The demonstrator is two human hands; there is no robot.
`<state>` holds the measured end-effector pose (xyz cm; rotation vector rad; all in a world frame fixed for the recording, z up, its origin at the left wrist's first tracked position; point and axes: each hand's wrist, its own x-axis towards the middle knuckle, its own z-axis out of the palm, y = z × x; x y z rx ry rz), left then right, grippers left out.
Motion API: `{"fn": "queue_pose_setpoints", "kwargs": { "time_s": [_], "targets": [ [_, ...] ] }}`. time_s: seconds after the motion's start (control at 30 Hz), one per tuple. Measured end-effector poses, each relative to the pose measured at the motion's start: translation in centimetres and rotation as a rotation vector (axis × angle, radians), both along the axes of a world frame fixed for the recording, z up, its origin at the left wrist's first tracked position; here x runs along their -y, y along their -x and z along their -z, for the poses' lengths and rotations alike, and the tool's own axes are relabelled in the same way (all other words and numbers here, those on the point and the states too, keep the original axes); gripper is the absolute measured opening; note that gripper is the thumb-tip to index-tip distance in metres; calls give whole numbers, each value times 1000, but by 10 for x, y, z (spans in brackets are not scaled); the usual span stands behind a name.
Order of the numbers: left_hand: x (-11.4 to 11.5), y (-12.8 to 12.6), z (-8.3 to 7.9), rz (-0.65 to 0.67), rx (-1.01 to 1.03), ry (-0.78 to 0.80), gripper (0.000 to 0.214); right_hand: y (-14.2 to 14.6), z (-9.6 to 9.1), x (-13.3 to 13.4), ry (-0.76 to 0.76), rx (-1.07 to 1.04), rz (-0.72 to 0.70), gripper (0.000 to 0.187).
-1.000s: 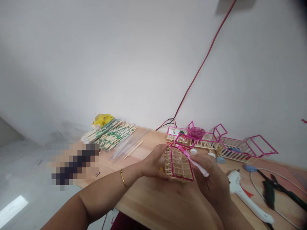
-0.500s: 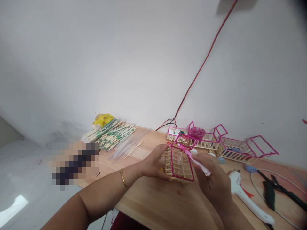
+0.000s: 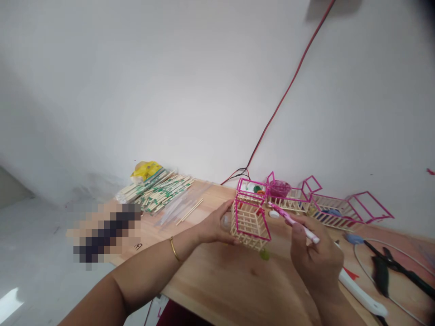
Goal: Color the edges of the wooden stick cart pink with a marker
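Note:
My left hand (image 3: 216, 226) is closed round one side of a small slatted stick basket (image 3: 251, 222), whose upper rim and hinged-looking frame are painted magenta. The basket is tilted over the table. Between the fingers of my right hand (image 3: 316, 251) is a paintbrush (image 3: 295, 222) with a white handle and pink-smeared front end. Its tip points up and left, apart from the basket's rim. Just behind the brush tip stands a bowl of magenta paint (image 3: 279, 189), inside another stick basket (image 3: 294, 204). A white cap (image 3: 274, 214) lies below it.
More magenta-rimmed baskets (image 3: 336, 215) line the wall. On the right are a white glue gun (image 3: 362, 292), its cable and dark-handled pliers (image 3: 390, 260). Bundled chopsticks (image 3: 166, 192), loose sticks (image 3: 189, 212) and a yellow bag (image 3: 147, 170) lie at the left. The table edge (image 3: 190, 308) runs near me.
My right hand has drawn the paintbrush off the basket's rim and moved right. The left hand has turned and tilted the basket, so its slatted near side shows more.

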<state>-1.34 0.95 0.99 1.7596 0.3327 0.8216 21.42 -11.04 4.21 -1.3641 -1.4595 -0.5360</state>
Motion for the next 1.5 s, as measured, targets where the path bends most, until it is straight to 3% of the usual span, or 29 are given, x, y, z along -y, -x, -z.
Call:
{"fn": "queue_pose_setpoints", "kwargs": {
  "time_s": [0.43, 1.03, 1.3, 1.5],
  "targets": [
    [-5, -1, 1, 147, 110, 88, 110, 0, -4, -4, 10, 51, -67, 19],
    [-14, 1, 4, 69, 120, 99, 112, -6, -5, 4, 98, -109, -140, 29],
    [-13, -2, 8, 56, 233, 250, 102, -3, 3, 1, 55, -247, -148, 27],
    [-6, -5, 9, 169, 268, 491, 100, -1, 8, -3, 130, -257, -191, 26]
  ]
}}
